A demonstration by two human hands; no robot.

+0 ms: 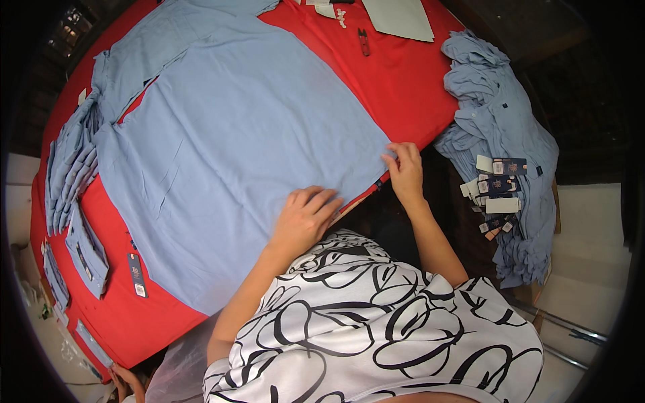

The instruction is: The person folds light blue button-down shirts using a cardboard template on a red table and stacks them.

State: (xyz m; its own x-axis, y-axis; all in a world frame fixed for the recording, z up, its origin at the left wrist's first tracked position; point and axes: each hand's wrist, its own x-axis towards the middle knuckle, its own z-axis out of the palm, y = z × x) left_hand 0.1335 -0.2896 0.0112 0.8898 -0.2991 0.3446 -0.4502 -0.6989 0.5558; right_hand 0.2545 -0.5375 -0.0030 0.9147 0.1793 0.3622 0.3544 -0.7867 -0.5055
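Observation:
A light blue shirt [248, 127] is spread over a red-covered table in front of me, its lower edge along the table's near side. My left hand [306, 218] rests on the cloth near that edge, fingers loosely bent and apart. At the shirt's near right corner, my right hand [406, 171] has its thumb and fingertips closed on the fabric edge. A small dark label [379, 184] shows at the edge between my hands. A dark hang tag [136, 275] lies beside the shirt's left side.
Folded blue shirts [70, 168] stand stacked at the left; another folded piece [87, 255] lies nearer. Blue garments [504, 114] with hang tags [500, 185] hang in a heap at right. Red thread snips [363, 41] and paper [402, 19] lie far back. Another person's hand [126, 381] appears lower left.

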